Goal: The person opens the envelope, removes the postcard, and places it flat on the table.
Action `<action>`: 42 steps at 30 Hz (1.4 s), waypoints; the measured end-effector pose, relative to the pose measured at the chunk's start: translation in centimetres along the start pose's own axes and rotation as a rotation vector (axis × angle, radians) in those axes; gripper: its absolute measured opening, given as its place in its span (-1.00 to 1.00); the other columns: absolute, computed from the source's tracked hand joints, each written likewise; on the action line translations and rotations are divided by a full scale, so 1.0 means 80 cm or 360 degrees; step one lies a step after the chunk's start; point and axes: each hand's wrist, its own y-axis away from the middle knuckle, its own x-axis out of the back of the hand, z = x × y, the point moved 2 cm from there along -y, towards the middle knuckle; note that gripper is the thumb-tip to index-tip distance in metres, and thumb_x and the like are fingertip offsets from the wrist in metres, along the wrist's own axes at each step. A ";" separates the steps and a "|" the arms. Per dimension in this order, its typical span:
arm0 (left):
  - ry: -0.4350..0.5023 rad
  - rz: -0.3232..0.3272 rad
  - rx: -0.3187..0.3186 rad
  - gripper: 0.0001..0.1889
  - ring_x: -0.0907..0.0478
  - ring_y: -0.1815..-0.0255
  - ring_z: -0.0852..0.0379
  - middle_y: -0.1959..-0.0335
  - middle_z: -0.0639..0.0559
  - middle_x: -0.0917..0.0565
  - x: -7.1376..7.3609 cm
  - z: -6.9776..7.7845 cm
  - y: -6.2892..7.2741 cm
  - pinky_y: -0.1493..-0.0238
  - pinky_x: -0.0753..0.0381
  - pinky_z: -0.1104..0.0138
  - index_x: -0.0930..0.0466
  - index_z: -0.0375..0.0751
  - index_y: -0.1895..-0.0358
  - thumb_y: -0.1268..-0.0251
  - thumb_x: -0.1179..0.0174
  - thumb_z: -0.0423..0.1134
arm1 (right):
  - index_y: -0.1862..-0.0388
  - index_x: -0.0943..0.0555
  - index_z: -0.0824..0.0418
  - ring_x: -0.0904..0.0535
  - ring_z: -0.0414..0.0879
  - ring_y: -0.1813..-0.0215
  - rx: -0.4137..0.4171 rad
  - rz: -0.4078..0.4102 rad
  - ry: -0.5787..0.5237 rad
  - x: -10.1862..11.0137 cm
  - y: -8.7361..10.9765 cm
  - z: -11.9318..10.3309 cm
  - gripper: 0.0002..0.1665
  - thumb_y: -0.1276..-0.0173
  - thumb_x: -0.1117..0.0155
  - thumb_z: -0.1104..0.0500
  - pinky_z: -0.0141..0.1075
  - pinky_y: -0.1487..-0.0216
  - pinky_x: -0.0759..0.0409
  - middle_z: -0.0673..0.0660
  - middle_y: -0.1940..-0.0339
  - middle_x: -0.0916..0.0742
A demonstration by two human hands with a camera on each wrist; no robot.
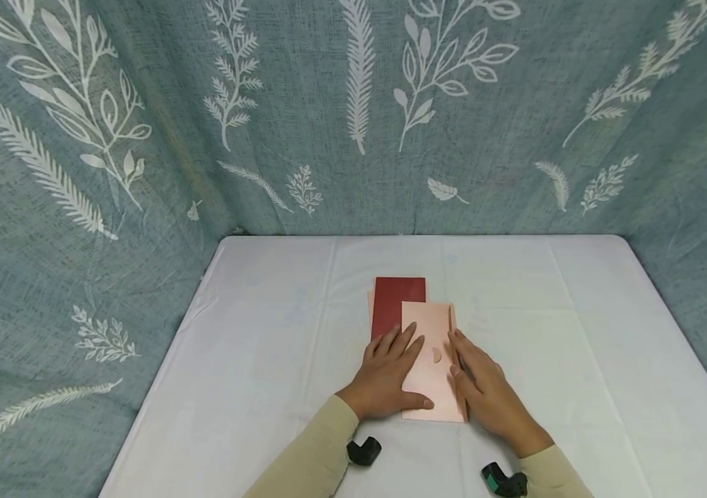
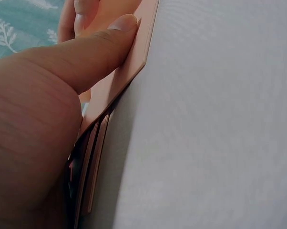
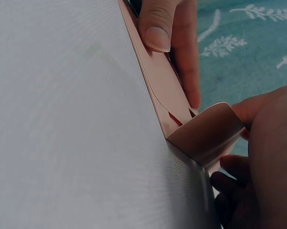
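A pale pink paper envelope [image 1: 426, 318] lies lengthwise at the table's middle, with a small half-round notch on its face. My left hand [image 1: 384, 373] rests on its left side, fingers spread; in the left wrist view the thumb [image 2: 107, 40] presses flat near its edge. Along the right side, a raised flap [image 3: 208, 136] stands up from the envelope. My right hand [image 1: 493, 391] pinches this flap between thumb and fingers, though the fingertips are partly hidden. Under the envelope and behind it lies a dark red envelope [image 1: 397, 294], partly covered.
Another pink edge [image 1: 371, 304] shows beneath the red envelope, and stacked layers appear below the top one in the left wrist view. A white cloth [image 1: 266, 332] covers the table. Green leaf-patterned curtain [image 1: 304, 104] hangs behind and beside it. Black devices [image 1: 364, 452] sit at both wrists.
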 end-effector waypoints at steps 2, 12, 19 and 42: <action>0.0000 0.0006 -0.0005 0.18 0.26 -0.79 -0.11 -0.83 0.00 0.18 0.000 0.000 0.000 -0.64 0.13 -0.18 -0.02 -0.10 -0.81 -0.34 -0.37 0.44 | -0.75 -0.26 0.30 -0.28 0.41 -0.63 -0.0013 -0.0003 -0.0005 0.001 0.000 0.000 -0.31 -0.75 -0.10 0.19 0.42 -0.47 -0.26 0.31 -0.71 -0.35; 0.0017 0.0007 -0.0020 0.17 0.26 -0.79 -0.12 -0.83 -0.01 0.18 0.002 0.001 0.000 -0.63 0.12 -0.19 -0.03 -0.12 -0.80 -0.35 -0.36 0.44 | -0.74 -0.26 0.32 -0.26 0.46 -0.62 -0.0033 0.0013 -0.0016 0.006 0.003 0.002 -0.32 -0.76 -0.08 0.18 0.46 -0.46 -0.23 0.38 -0.69 -0.35; 0.0009 -0.0008 -0.0003 0.18 0.27 -0.79 -0.10 -0.83 0.01 0.19 0.001 0.000 0.000 -0.64 0.15 -0.18 -0.01 -0.10 -0.81 -0.35 -0.36 0.45 | -0.74 -0.25 0.32 -0.25 0.47 -0.62 -0.0038 0.0037 -0.0012 0.010 0.007 0.004 -0.32 -0.76 -0.07 0.19 0.46 -0.46 -0.22 0.41 -0.69 -0.34; 0.0016 0.0008 -0.0002 0.18 0.24 -0.79 -0.10 -0.83 0.00 0.19 -0.002 -0.001 0.001 -0.64 0.13 -0.17 -0.02 -0.11 -0.81 -0.35 -0.36 0.44 | -0.71 -0.25 0.39 -0.28 0.43 -0.61 -0.0109 0.0108 0.0118 0.015 0.011 0.013 -0.29 -0.67 -0.14 0.32 0.41 -0.47 -0.23 0.43 -0.66 -0.37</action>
